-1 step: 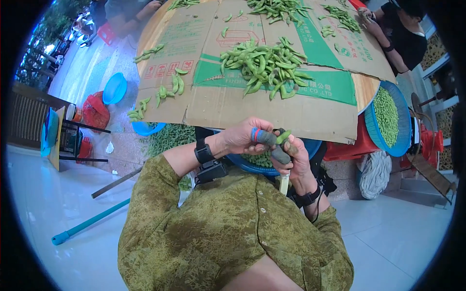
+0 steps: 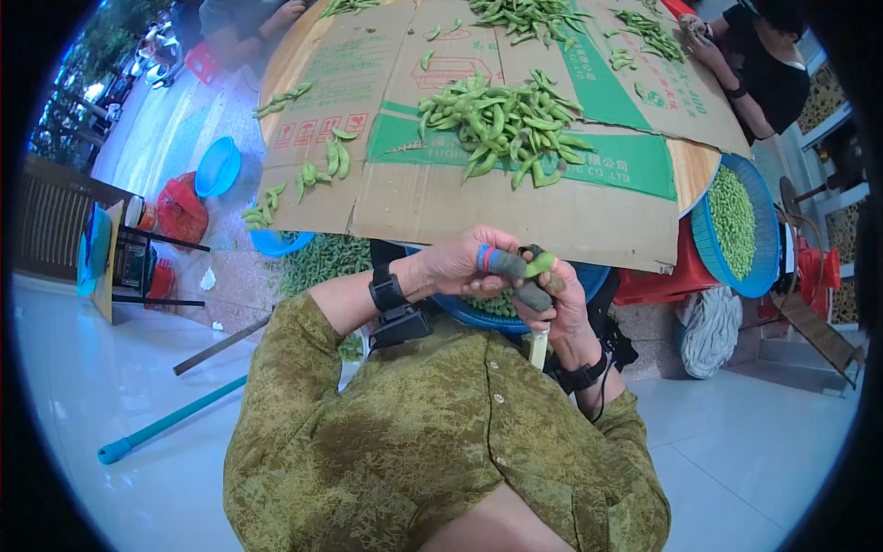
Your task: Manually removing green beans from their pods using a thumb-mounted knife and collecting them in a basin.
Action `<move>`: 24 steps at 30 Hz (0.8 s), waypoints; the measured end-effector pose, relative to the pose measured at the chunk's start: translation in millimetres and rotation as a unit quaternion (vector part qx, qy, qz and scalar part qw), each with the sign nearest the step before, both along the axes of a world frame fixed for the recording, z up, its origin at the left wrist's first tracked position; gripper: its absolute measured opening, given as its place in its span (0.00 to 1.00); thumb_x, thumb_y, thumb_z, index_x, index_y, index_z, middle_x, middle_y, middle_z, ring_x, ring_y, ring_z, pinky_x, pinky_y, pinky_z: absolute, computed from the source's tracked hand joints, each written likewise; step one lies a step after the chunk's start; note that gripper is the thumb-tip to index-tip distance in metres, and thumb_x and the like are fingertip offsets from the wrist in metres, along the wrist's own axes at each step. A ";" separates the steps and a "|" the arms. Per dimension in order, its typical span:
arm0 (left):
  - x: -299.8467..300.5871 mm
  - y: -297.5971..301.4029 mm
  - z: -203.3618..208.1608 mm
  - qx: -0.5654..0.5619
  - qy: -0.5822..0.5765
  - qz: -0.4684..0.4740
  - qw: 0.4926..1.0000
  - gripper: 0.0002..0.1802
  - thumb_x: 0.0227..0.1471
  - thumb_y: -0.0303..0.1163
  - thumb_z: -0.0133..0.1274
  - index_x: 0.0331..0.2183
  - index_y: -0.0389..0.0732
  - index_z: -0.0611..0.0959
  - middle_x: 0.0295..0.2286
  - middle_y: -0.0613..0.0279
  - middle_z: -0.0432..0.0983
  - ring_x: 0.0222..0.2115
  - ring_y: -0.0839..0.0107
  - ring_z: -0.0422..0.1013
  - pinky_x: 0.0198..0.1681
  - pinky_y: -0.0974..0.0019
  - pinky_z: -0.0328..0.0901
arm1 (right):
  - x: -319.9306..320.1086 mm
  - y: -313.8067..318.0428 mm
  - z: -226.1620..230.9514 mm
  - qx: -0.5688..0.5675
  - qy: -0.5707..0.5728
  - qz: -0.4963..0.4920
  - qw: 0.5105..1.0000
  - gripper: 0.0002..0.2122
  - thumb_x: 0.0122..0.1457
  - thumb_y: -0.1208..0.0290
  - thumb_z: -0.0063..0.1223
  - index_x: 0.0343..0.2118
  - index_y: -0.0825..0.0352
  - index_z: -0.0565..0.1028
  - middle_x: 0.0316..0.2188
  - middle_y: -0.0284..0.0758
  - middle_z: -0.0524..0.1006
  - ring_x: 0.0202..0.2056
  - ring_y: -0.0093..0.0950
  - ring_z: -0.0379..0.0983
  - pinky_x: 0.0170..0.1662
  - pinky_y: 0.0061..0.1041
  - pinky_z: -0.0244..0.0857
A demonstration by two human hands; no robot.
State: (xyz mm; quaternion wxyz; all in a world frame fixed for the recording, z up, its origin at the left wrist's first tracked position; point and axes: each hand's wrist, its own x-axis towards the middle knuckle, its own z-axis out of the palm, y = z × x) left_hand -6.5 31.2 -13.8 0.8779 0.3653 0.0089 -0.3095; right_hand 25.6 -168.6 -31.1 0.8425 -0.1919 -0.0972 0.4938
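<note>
Just beyond my chest, my left hand (image 2: 469, 262) and my right hand (image 2: 563, 287) meet with their fingers pressed together. A green soybean pod (image 2: 542, 264) is pinched between their fingertips. Grey wrappings cover some fingertips, one with a red and blue band. From under my right hand sticks a pale, flat handle (image 2: 539, 348); the rest of that tool is hidden in the grip. Below both hands is a blue basket (image 2: 460, 313) holding shelled green beans (image 2: 497, 303). A heap of soybean pods (image 2: 501, 124) lies on the cardboard (image 2: 441, 216) in front of me.
Small pod piles lie around the cardboard-covered round table. At right, a blue basket (image 2: 704, 241) of beans stands beside a white sack (image 2: 711, 333). At left are a blue basin (image 2: 218, 167), a red net bag (image 2: 181, 213) and a teal pole (image 2: 175, 420). Another person (image 2: 768, 64) sits far right.
The pod has turned slightly and shifted a little to the right between my fingertips. Both arms stay in nearly the same place.
</note>
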 end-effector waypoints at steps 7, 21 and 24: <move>-3.5 -1.7 26.6 0.252 -0.112 0.043 0.960 0.13 0.53 0.33 0.53 0.39 0.36 0.76 0.23 0.63 0.74 0.15 0.78 0.67 0.16 0.76 0.58 | 2.6 0.4 12.5 -0.084 -0.011 -0.047 0.995 0.17 0.61 0.68 0.47 0.52 0.67 0.66 0.26 0.33 0.71 0.12 0.15 0.54 0.12 0.15 0.51; -11.6 -10.1 15.9 0.512 -0.483 0.206 0.680 0.10 0.47 0.22 0.51 0.36 0.36 0.78 0.22 0.53 0.75 0.20 0.61 0.72 0.23 0.65 0.64 | -5.8 10.6 18.1 -0.189 -0.073 -0.119 0.972 0.17 0.62 0.69 0.44 0.53 0.68 0.67 0.25 0.29 0.71 0.13 0.15 0.56 0.14 0.13 0.52; -17.0 -11.9 26.2 0.373 -0.171 0.116 0.905 0.07 0.51 0.24 0.51 0.34 0.37 0.79 0.20 0.64 0.73 0.18 0.76 0.68 0.21 0.72 0.61 | -7.1 8.8 11.6 -0.187 -0.100 -0.141 0.967 0.17 0.62 0.69 0.45 0.51 0.70 0.68 0.25 0.31 0.72 0.13 0.15 0.57 0.14 0.13 0.52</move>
